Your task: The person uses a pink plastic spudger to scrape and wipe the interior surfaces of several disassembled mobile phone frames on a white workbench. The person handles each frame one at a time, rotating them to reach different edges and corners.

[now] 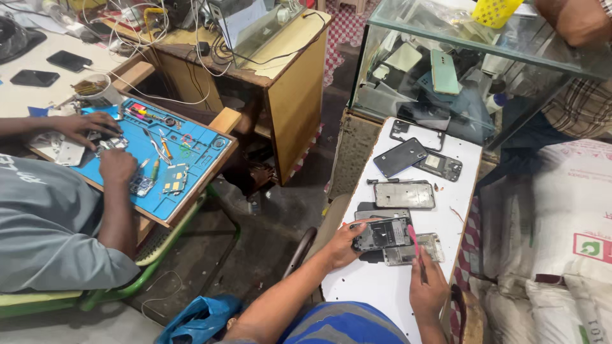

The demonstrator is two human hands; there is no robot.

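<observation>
Far left: co-worker's hands [95, 127] busy over blue mat [191, 169], small tools and boards spread within easy reach. Centre: wooden desk [293, 95] tangled with cables. Lower middle: left hand [344, 245] gripping opened phone [381, 234] by its left edge, fingers curled round it, tilting the inside up to view and steadying it just above white board [376, 290]. Right hand [427, 290] pinched narrow on pink-tipped tool [415, 251], tip laid at the phone's right edge, apparently for prying. Beyond: back covers and frames [405, 194] laid out in a row, probably kept apart for sorting. Top right: glass case [459, 70] holding spare phones.
</observation>
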